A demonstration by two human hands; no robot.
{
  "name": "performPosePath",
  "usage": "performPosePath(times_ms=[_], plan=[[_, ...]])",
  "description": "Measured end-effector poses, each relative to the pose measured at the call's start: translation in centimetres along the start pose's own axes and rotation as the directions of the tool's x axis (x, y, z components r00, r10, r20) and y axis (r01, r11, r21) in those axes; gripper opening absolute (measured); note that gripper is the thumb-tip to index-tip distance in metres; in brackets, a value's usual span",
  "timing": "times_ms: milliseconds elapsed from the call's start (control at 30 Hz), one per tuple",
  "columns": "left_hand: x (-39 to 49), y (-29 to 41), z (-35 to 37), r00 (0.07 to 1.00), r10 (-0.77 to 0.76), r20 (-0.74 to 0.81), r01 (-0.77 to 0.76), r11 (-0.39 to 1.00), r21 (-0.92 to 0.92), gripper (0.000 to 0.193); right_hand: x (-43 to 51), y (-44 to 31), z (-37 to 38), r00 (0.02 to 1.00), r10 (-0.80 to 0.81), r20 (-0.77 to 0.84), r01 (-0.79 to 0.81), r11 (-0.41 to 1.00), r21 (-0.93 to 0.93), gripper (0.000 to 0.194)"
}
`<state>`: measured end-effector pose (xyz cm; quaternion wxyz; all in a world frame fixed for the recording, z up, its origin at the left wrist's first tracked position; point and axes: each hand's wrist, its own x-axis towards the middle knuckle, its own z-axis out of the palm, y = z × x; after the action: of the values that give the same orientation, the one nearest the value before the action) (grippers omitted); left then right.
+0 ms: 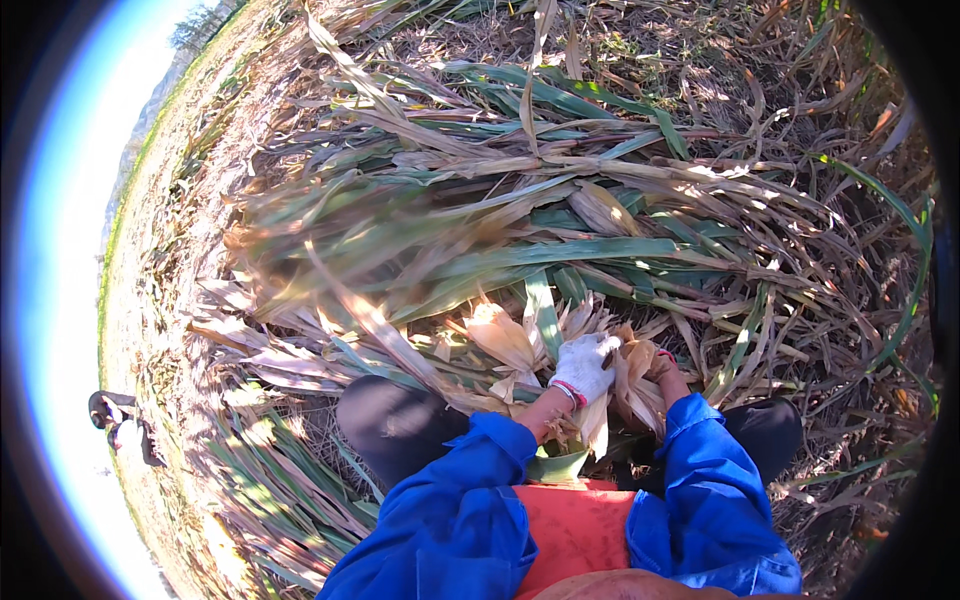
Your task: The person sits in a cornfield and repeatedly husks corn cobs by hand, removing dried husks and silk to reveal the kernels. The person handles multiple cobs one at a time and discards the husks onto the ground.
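Note:
My left hand (586, 366), in a white knitted glove with a pink-red cuff, is closed on the dry corn husk (637, 367) in front of me. From the other side my right hand (664, 369) grips the same husk; its fingers are largely hidden behind the leaves. Whether an ear is inside cannot be seen. Loose pale husk leaves (595, 429) hang below my left hand, between my knees. Just left of the glove lies an ear of corn in tan husk (499, 334). A green leaf blade (543, 311) stands right behind the glove.
Cut corn stalks (480, 247) with green and dry leaves lie in a heap before me. Another husked-in ear (602, 210) rests on it. More stalks (292, 480) lie at lower left. Standing plants (892, 150) edge the right. Another person (127, 429) is far off at left.

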<state>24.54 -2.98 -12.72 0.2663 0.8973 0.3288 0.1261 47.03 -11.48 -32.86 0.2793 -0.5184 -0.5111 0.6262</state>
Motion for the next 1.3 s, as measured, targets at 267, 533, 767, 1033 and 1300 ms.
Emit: performPosePath(times_ms=[267, 533, 767, 1033, 1300], plan=[[0.3, -3.1, 2.8, 0.859, -0.21, 0.466, 0.177, 0.977, 0.114, 0.05, 1.9, -1.6, -3.5, 0.866, 0.354, -0.352, -0.39, 0.92, -0.036, 0.038], [0.3, -5.5, 5.2, 0.858, -0.194, 0.475, 0.162, 0.981, 0.108, 0.052, 4.6, -12.9, -13.9, 0.415, 0.176, -0.893, -0.689, 0.701, -0.182, 0.038], [0.2, -6.5, 6.4, 0.844, -0.232, 0.485, 0.228, 0.971, 0.066, 0.047, 7.2, -10.8, -11.8, 0.745, 0.45, -0.493, -0.667, 0.496, -0.556, 0.042], [0.4, -5.3, 4.3, 0.904, -0.295, 0.31, 0.349, 0.927, -0.135, 0.036, 9.5, -8.1, -11.5, 0.824, 0.519, -0.228, -0.553, 0.647, -0.525, 0.05], [3.0, -10.4, 1.2, 0.708, -0.662, -0.247, 0.514, 0.722, -0.463, 0.045, 2.4, -13.7, -3.7, 0.818, 0.455, -0.351, -0.569, 0.56, -0.602, 0.048]])
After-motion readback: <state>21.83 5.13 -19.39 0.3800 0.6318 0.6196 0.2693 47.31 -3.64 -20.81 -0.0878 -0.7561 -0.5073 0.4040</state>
